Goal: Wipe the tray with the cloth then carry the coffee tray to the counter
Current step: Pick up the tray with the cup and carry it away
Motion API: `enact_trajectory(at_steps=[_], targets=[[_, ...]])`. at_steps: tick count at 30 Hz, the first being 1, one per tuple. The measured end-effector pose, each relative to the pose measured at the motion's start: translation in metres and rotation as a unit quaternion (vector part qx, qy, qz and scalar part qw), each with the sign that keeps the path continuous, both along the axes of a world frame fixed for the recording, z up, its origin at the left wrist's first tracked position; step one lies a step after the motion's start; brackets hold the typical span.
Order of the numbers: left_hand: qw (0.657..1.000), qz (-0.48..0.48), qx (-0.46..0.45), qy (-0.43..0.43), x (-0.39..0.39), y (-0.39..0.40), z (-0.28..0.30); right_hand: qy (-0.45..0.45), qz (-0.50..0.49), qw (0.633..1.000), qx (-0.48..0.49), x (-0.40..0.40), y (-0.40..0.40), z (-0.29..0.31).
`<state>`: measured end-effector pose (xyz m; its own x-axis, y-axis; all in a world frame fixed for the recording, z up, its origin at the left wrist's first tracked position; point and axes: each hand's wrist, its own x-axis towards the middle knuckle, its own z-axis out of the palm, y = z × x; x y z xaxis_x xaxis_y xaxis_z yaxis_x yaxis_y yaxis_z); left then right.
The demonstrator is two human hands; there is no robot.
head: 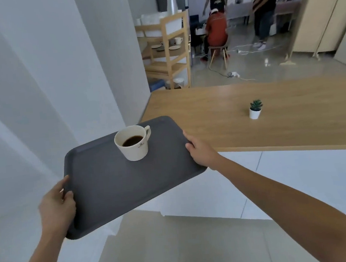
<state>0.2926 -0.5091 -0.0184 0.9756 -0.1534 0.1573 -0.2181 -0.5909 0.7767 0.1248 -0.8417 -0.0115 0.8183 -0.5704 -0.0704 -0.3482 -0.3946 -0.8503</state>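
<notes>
A dark grey tray (113,184) is held in the air in front of me, its far right corner over the near left corner of the wooden counter (273,120). A cream cup (134,146) with black coffee stands on the tray's far half, handle to the right. My left hand (57,209) grips the tray's near left edge, thumb on top. My right hand (201,151) holds the tray's right edge. No cloth is in view.
A small potted plant (255,109) stands on the counter to the right. A white wall (45,80) runs along the left. Behind the counter are a wooden shelf cart (168,52) with crockery, a seated person (217,31) and two standing people, with cables on the floor.
</notes>
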Motion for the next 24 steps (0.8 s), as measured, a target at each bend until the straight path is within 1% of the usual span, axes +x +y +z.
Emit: enact_trajectory(at_steps=[5, 11, 18, 22, 24], targets=[[0.999, -0.045, 0.004, 0.005, 0.003, -0.104, -0.015, -0.001, -0.053, 0.999, -0.008, -0.032, -0.081, 0.0], [0.994, -0.105, 0.007, 0.018, 0.017, -0.207, -0.037, 0.039, -0.119, 0.992, -0.033, -0.048, -0.16, -0.022], [0.981, -0.195, 0.008, 0.014, 0.065, -0.31, -0.077, 0.096, -0.197, 0.973, -0.074, -0.039, -0.223, -0.063], [0.971, -0.239, 0.031, 0.007, 0.102, -0.362, -0.102, 0.118, -0.238, 0.961, -0.078, -0.024, -0.25, -0.084], [0.967, -0.254, 0.019, 0.014, 0.116, -0.382, -0.11, 0.123, -0.255, 0.956, -0.078, -0.016, -0.262, -0.095]])
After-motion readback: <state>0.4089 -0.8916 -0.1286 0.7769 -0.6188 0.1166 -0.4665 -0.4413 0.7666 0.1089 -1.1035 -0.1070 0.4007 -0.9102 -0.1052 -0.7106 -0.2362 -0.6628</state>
